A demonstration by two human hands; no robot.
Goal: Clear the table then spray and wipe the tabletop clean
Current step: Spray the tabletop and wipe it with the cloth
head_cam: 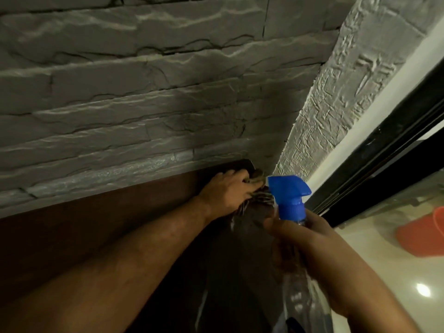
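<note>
Now: left hand (225,191) presses crumpled cloth (258,186) onto dark tabletop (108,227) at far corner by stone wall (144,80) — right hand (310,243) grips clear spray bottle (289,200), blue nozzle up.

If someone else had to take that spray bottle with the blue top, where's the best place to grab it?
Probably the clear body of the spray bottle, below the blue trigger head, coming from the side. The right hand already wraps it near the neck, so that narrow part suits a grip with a finger free for the trigger. The bottle stands roughly upright, nozzle pointing towards the left hand on the cloth.
</note>
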